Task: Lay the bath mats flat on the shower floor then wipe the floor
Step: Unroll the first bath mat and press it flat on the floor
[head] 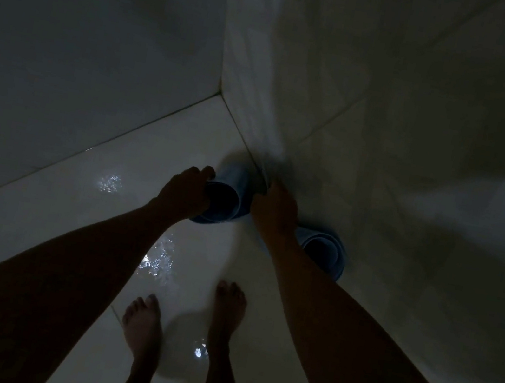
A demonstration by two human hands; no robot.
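**Head view: two rolled mats in a dim shower corner**

Head camera looks down into a poorly lit corner where two tiled walls (95, 41) meet a pale, glossy shower floor (51, 207). Wet patches on the floor catch small bright glints; much of the right wall is lost in shadow and its tile joints are barely traceable. Both forearms enter from the bottom edge, cut off above the elbow, and reach toward the corner. Two bare feet (143, 323) stand on the floor between them, their heels hidden or out of frame.

A blue rolled mat (225, 193) stands in the corner with its open end toward the camera; a second rolled mat (323, 251) stands just beside it along the right wall, its left part hidden behind the right wrist. Neither is unrolled.

The left hand (186, 192) curls its fingers over the near roll's rim, gripping it. The right hand (274, 210) rests between the two rolls with fingers bent downward; what it holds, if anything, cannot be made out in the darkness.
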